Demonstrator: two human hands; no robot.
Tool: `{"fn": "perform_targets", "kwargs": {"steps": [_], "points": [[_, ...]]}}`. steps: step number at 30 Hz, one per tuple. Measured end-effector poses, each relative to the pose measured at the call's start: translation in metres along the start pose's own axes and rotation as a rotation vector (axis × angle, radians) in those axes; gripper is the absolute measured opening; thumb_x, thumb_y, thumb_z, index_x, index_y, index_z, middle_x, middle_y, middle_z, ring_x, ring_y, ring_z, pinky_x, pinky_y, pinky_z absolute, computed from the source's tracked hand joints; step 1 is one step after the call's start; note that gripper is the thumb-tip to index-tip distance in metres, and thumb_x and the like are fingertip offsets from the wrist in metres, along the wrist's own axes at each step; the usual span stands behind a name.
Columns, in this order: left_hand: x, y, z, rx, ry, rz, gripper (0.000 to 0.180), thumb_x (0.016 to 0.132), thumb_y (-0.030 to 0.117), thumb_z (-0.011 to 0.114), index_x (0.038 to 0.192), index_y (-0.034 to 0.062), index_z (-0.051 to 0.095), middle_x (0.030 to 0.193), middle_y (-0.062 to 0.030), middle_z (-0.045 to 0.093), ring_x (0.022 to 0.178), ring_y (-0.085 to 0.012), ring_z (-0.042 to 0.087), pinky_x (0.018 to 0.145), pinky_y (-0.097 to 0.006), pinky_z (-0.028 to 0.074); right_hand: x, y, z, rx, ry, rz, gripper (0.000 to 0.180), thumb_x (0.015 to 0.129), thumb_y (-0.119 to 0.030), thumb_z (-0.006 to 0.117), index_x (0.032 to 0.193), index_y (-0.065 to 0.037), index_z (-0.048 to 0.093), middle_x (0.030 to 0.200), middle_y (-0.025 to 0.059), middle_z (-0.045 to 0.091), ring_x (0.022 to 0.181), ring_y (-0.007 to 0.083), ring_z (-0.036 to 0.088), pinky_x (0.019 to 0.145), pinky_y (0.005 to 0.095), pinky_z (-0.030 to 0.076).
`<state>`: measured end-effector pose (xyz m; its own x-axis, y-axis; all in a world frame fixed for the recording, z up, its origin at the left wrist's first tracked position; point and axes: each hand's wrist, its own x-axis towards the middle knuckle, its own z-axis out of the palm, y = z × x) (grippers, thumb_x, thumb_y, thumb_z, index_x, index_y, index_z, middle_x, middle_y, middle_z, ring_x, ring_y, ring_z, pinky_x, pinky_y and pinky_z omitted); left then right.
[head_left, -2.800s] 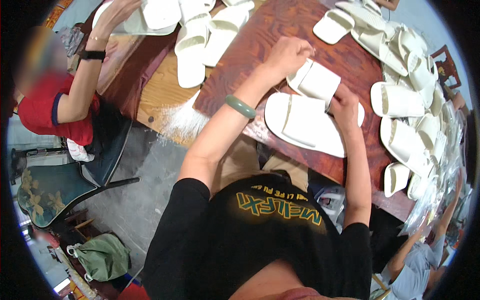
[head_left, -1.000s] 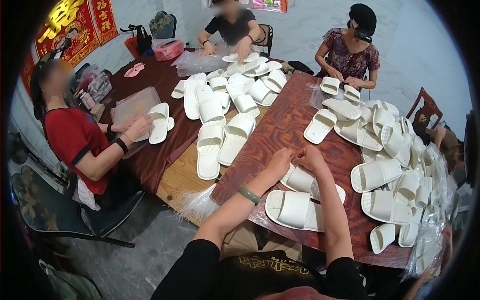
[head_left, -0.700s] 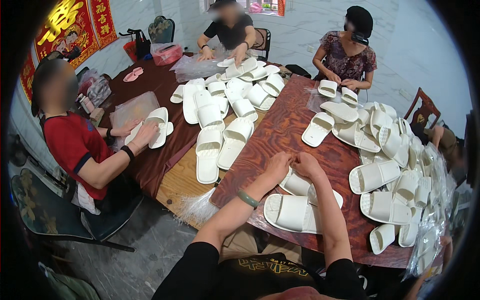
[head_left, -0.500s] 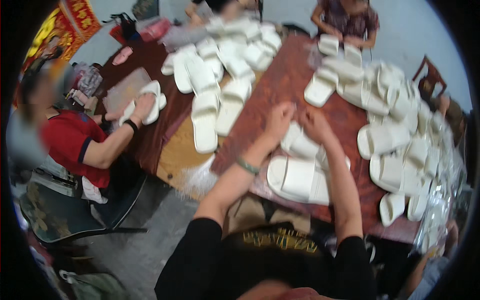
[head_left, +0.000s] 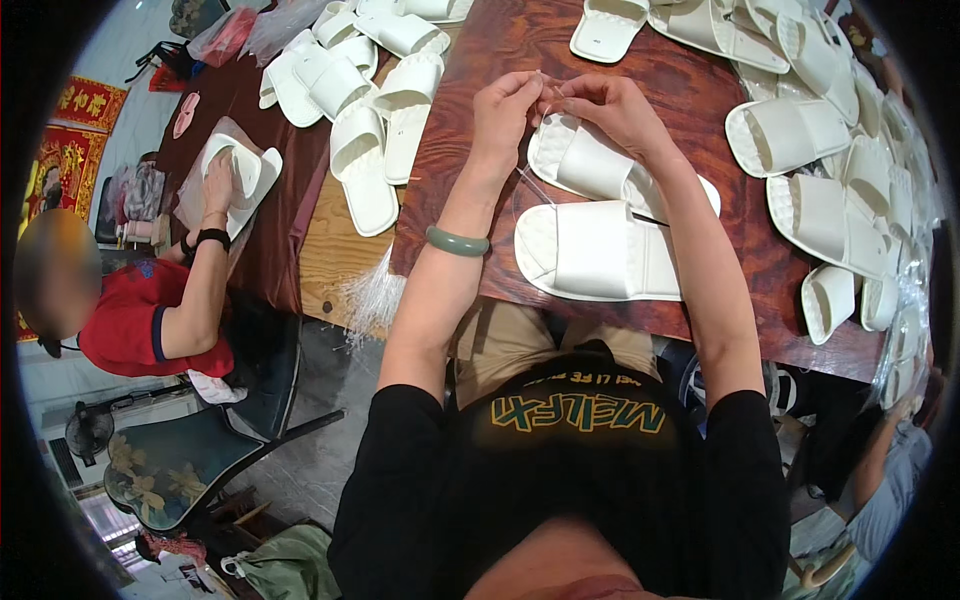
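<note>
Your view has swung down closer since the earlier frame. Your left hand [head_left: 505,100] and right hand [head_left: 610,105] meet above the white slippers [head_left: 600,230], fingertips pinched on a thin clear thread [head_left: 522,185] (barely visible).

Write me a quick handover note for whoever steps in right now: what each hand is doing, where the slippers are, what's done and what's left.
Left hand and right hand: raised together above the table, fingertips pinching a thin clear strand that trails down toward the near slipper.
Near slipper: white, flat on the wooden table in front of the body; second slipper just behind it, partly overlapped.
Done: can't tell from this view whether the strand is fixed to either slipper yet.
Left: many loose white slippers piled to the right and more to the left.
Nearby: a person in a red shirt handles another slipper at the left.
</note>
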<state>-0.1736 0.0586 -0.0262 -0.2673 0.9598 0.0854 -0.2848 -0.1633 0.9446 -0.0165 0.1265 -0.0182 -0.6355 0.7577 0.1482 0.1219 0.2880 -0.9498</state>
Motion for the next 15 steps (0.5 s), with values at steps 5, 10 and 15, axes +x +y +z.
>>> {"fn": "perform_targets", "kwargs": {"steps": [5,10,15], "points": [[0.000,0.004,0.005,0.065,0.004,0.007,0.016,0.087,0.012,0.057,0.094,-0.0009,0.065,0.073,0.0002,0.058,0.062,-0.0070,0.050,0.056,-0.020,0.039,0.002,0.002,-0.001,0.092,0.062,-0.006,0.024,0.085,-0.020,0.062,0.094,0.002,0.067,0.077,0.0024,0.064,0.070,0.0071,0.055,0.064,0.0229,0.045],[0.003,0.004,0.004,0.158,0.039,0.052,0.013,0.084,0.008,0.057,0.086,-0.0010,0.066,0.071,0.0006,0.058,0.058,-0.0039,0.047,0.051,-0.019,0.036,0.003,-0.011,-0.004,0.009,0.031,-0.011,0.025,0.085,-0.022,0.062,0.091,0.002,0.067,0.075,0.0020,0.063,0.068,0.0067,0.054,0.063,0.0229,0.044],[-0.001,0.003,0.012,0.308,0.062,0.179,0.015,0.084,0.009,0.057,0.090,-0.0004,0.066,0.072,0.0028,0.057,0.062,-0.0033,0.046,0.056,-0.018,0.035,-0.001,-0.011,-0.004,-0.022,0.024,0.014,0.026,0.084,-0.023,0.063,0.090,0.002,0.067,0.074,0.0020,0.063,0.066,0.0067,0.054,0.062,0.0227,0.044]]}}
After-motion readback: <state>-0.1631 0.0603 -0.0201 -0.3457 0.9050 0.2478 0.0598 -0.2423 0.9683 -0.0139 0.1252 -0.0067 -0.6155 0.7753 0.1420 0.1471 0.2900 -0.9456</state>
